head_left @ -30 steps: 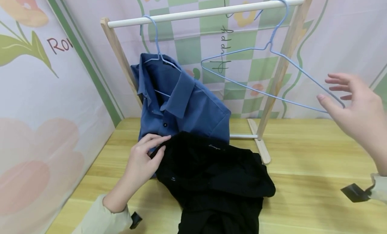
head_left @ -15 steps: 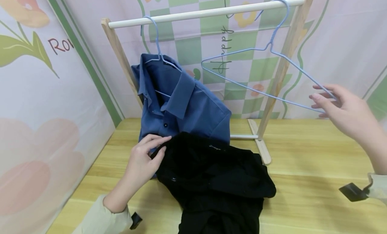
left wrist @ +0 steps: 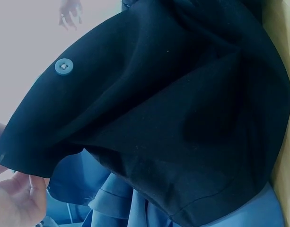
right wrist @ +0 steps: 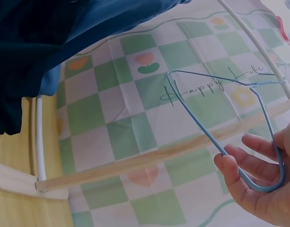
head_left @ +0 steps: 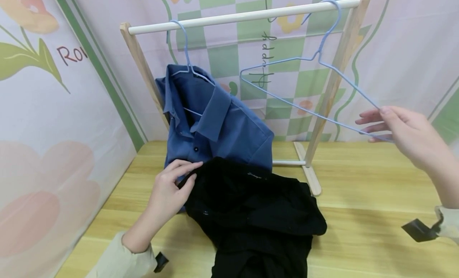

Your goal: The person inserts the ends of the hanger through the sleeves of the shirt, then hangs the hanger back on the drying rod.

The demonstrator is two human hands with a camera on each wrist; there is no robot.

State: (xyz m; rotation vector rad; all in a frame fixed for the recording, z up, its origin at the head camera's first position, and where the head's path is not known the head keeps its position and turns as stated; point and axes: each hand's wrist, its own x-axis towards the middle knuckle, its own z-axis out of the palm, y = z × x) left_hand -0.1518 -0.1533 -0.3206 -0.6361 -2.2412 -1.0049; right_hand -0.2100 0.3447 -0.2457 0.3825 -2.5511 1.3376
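Note:
My left hand (head_left: 175,186) pinches the upper left edge of a black garment (head_left: 272,202), which has small light lettering inside its opening. In the left wrist view a round button (left wrist: 64,66) shows near the edge of the black cloth. My right hand (head_left: 408,130) holds the right end of a light blue wire hanger (head_left: 287,97), its thumb at the upper wire and fingers around the lower one. The hanger's hook stays over the rack's white rail (head_left: 244,18). Its end lies inside the curled fingers (right wrist: 251,163) in the right wrist view.
A blue collared shirt (head_left: 244,122) hangs on another blue hanger (head_left: 185,46) at the rack's left, partly behind the black garment. The rack's right wooden leg (head_left: 324,98) and foot (head_left: 308,170) stand on the wooden table (head_left: 358,230). Patterned curtains (head_left: 89,150) enclose the back and left.
My right hand has moved left and slightly down from beside the hanger's right end and now grips it. The hanger shifts only slightly; the left hand and black garment stay put.

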